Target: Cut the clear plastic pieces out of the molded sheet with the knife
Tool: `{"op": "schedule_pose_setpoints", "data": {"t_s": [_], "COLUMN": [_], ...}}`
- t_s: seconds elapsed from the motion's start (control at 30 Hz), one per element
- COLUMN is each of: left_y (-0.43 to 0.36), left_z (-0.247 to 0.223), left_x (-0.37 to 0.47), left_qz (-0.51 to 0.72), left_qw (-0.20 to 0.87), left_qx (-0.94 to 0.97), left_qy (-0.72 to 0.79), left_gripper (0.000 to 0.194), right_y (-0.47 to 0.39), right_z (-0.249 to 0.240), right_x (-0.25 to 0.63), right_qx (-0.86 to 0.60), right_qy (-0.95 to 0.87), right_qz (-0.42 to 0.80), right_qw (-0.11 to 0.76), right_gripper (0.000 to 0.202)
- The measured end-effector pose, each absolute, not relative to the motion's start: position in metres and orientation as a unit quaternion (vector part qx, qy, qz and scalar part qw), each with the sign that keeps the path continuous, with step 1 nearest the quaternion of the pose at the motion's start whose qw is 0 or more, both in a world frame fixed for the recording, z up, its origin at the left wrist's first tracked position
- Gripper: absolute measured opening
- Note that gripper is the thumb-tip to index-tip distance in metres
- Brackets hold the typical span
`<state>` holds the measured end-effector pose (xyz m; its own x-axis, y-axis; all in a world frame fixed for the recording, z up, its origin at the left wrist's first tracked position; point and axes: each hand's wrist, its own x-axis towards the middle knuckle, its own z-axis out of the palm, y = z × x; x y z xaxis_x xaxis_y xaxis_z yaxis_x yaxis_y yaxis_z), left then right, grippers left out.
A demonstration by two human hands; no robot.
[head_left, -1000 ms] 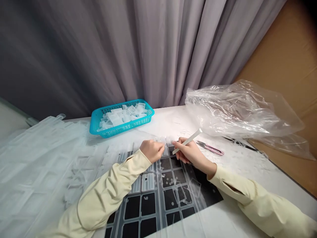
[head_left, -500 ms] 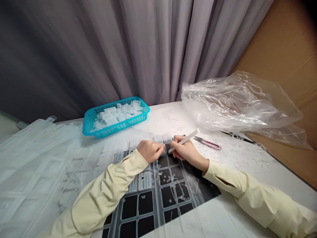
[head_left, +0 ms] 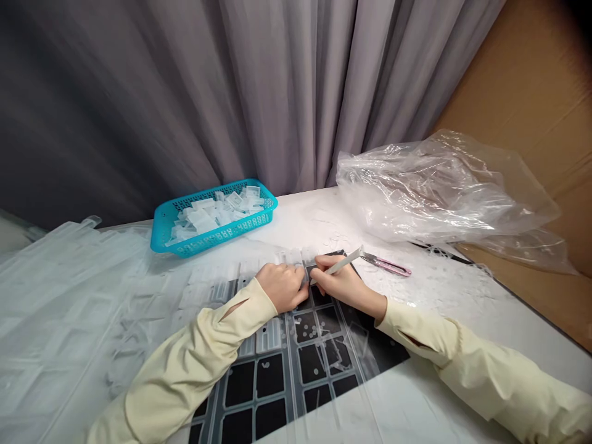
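My right hand (head_left: 340, 280) grips a slim white stick (head_left: 343, 261) like a pen. The stick slants, its lower tip down among the translucent plastic near my left fingers. My left hand (head_left: 282, 285) is closed, fingers curled and thumb toward that tip; whatever is between them is hidden. Both hands rest over a translucent plastic sheet of rectangular frames (head_left: 290, 376), which lies on a black mat (head_left: 391, 353). Small ribbed translucent pieces (head_left: 268, 338) sit in some frames left of my hands. Tiny clear discs (head_left: 309, 330) and thin scraps are scattered over the others.
A blue basket (head_left: 213, 237) of translucent pieces stands at the back left. Pink-handled snips (head_left: 386, 264) lie right of my right hand, with a crumpled clear bag (head_left: 444, 191) behind. More translucent framed sheets (head_left: 55, 308) cover the left side. A grey curtain (head_left: 277, 92) hangs behind.
My left fingers have turned lower and more curled, with the thumb down at the sheet. My right hand and the stick have shifted slightly left, against the left fingers.
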<state>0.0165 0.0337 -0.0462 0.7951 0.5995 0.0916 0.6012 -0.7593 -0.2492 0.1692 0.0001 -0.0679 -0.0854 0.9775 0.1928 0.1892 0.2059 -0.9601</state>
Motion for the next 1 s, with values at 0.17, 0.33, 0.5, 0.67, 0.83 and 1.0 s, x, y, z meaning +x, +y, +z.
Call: {"op": "schedule_pose_setpoints", "data": {"t_s": [0.17, 0.33, 0.5, 0.67, 0.83, 1.0], "left_y": [0.035, 0.037, 0.042, 0.057, 0.075, 0.075], "left_z": [-0.046, -0.046, -0.045, -0.035, -0.027, -0.034], "left_x": [0.022, 0.024, 0.018, 0.005, -0.008, -0.008], "left_qz": [0.039, 0.054, 0.039, 0.002, -0.031, -0.041], "left_qw": [0.136, 0.127, 0.105, 0.059, -0.018, -0.067], "left_qx": [-0.941, -0.947, -0.949, -0.943, -0.943, -0.943], "left_qy": [-0.306, -0.289, -0.296, -0.327, -0.332, -0.324], "left_gripper": [0.022, 0.019, 0.018, 0.025, 0.034, 0.036], "right_y": [0.002, 0.002, 0.001, 0.001, 0.000, 0.000], "right_z": [-0.066, -0.065, -0.065, -0.065, -0.065, -0.059], "right_x": [0.168, 0.167, 0.167, 0.167, 0.167, 0.171], "right_qx": [-0.479, -0.487, -0.490, -0.483, -0.485, -0.483], "right_qy": [-0.629, -0.632, -0.628, -0.629, -0.621, -0.612], "right_qz": [0.388, 0.377, 0.375, 0.380, 0.385, 0.384], "right_qw": [0.473, 0.471, 0.474, 0.477, 0.481, 0.494], "right_gripper": [0.027, 0.027, 0.028, 0.030, 0.030, 0.028]}}
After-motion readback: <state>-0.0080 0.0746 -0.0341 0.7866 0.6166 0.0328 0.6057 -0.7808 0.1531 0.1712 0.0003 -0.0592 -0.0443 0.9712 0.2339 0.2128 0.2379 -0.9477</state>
